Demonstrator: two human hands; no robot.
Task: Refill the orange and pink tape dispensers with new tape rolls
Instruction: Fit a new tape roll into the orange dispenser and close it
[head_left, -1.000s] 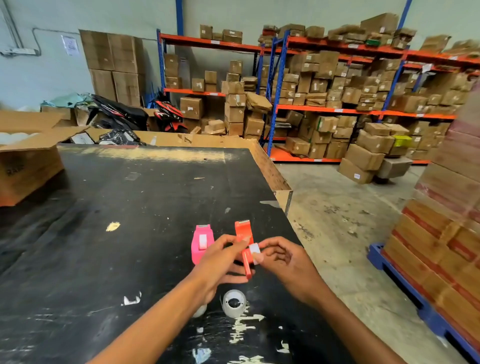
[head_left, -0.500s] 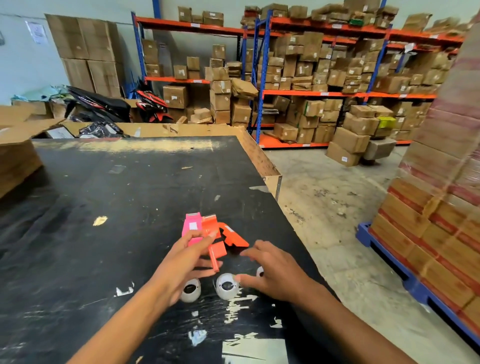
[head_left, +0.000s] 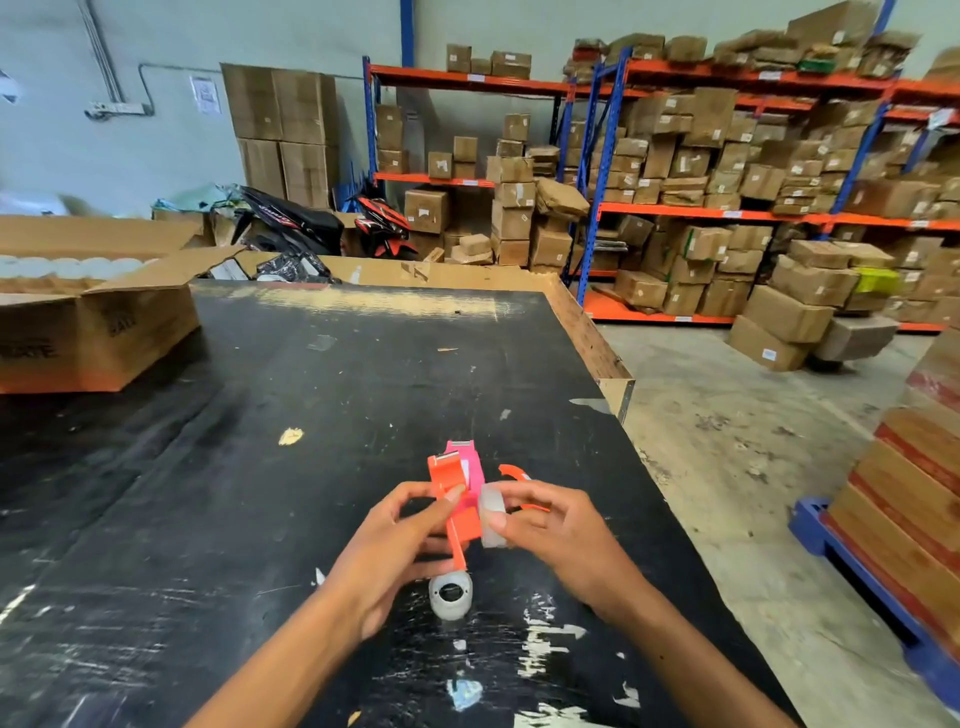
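My left hand (head_left: 395, 551) holds the orange tape dispenser (head_left: 451, 493) upright above the black table (head_left: 208, 493). My right hand (head_left: 561, 540) grips a clear tape roll (head_left: 492, 514) pressed against the dispenser's right side. The pink dispenser (head_left: 471, 470) lies on the table just behind, partly hidden by the orange one. A loose orange piece (head_left: 511, 472) lies to the right of it. A second clear tape roll (head_left: 450, 596) rests on the table below my hands.
An open cardboard box (head_left: 98, 322) sits at the table's far left. The table's right edge (head_left: 618, 395) drops to a concrete floor. A pallet of stacked boxes (head_left: 914, 493) stands at the right. Shelving with cartons fills the background.
My right hand picked a tape roll off the table and brought it to the orange dispenser. My left hand lifted the dispenser upright. One roll stays on the table.
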